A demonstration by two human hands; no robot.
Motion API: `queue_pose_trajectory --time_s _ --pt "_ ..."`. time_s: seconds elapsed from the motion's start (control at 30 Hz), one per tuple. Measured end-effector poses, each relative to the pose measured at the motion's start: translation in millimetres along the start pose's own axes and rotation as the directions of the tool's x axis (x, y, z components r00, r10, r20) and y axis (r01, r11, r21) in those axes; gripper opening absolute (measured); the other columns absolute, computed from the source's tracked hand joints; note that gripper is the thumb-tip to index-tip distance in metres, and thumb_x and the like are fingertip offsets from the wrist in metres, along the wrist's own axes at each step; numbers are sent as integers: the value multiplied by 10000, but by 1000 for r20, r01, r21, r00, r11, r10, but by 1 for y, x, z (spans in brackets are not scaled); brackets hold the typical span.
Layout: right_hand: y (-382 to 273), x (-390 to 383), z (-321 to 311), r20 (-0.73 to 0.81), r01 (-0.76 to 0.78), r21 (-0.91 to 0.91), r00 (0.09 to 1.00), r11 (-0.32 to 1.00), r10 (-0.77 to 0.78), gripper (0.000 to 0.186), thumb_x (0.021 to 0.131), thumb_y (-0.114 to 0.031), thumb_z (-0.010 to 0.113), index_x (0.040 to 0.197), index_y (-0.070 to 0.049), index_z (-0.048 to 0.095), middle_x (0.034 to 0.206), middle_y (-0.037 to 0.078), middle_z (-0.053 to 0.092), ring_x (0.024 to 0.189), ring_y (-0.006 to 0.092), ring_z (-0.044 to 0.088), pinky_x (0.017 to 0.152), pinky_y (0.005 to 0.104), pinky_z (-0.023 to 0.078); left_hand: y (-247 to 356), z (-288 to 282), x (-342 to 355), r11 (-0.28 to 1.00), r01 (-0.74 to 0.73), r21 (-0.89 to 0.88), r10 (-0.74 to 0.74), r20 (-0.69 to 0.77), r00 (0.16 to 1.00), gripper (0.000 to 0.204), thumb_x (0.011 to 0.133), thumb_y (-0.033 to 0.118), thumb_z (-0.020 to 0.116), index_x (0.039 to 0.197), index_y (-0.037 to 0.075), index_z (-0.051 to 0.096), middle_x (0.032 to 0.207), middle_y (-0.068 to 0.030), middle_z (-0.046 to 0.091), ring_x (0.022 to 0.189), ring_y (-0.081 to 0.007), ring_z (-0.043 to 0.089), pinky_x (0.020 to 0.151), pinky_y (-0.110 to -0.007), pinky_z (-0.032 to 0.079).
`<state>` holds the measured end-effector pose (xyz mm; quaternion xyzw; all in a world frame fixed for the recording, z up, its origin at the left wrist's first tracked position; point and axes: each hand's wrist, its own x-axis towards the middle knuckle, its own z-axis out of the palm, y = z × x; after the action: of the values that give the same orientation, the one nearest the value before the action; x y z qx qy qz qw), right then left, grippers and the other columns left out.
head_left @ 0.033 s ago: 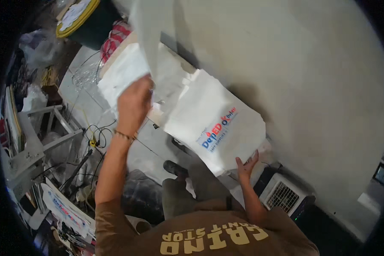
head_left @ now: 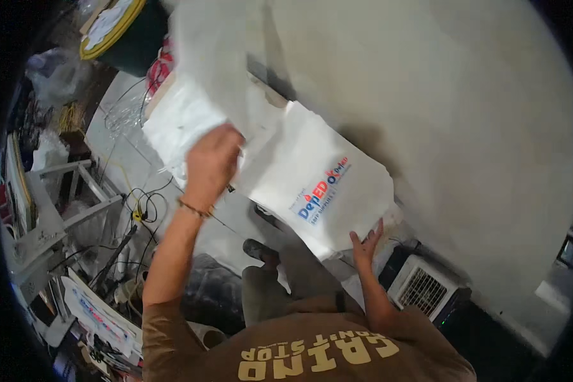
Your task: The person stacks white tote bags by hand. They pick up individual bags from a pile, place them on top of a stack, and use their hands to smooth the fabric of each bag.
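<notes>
A stack of flat white bags (head_left: 344, 191) with blue and red print lies in front of me, slightly right of centre. My left hand (head_left: 215, 159) is closed at the stack's left edge, pinching a white bag (head_left: 213, 57) that rises away from me, blurred by motion. The fingertips are partly hidden. Beside that hand, to the left, is another pile of white pieces (head_left: 178, 121). My right hand (head_left: 366, 247) rests against the near right corner of the printed stack, fingers spread.
A pale wall (head_left: 452, 114) runs along the far right side. A vented grey machine (head_left: 423, 290) stands at lower right. On the left are a metal frame (head_left: 76, 216), tangled black cables (head_left: 148, 207) and a dark bin with a yellow rim (head_left: 118, 32).
My left hand has moved slightly right and toward me. The white bag in it now spreads wider over the left pile. My right hand stays almost in place.
</notes>
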<state>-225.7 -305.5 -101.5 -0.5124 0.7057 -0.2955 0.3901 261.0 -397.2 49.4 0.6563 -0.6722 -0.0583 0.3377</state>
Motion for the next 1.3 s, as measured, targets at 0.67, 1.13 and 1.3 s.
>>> queue_pose_trajectory --time_s 0.67,1.13,1.3 --pt "0 21 -17 274 -578 274 813 769 513 1043 836 -896 149 1480 -127 432 1543 93 372 1348 279 422 1101 498 335 122 172 -127 995 -89 48 36 651 758 541 820 403 657 1230 52 625 1455 -235 443 1410 -463 312 1075 -764 188" --pt "-49 13 8 251 -507 53 841 861 479 674 834 -251 790 1345 54 475 1339 173 547 1201 257 535 1013 384 418 142 202 -148 978 187 94 -204 633 747 790 776 628 684 1471 322 466 1615 -185 204 1449 -533 126 993 -828 197" --pt "45 16 -1 -68 -153 -153 987 976 145 785 793 -118 806 1397 75 345 1380 207 481 1225 280 498 1016 385 413 100 200 -131 937 278 -211 -208 303 930 455 833 307 684 1200 42 630 1251 -181 624 1184 -321 578 1010 -464 442"
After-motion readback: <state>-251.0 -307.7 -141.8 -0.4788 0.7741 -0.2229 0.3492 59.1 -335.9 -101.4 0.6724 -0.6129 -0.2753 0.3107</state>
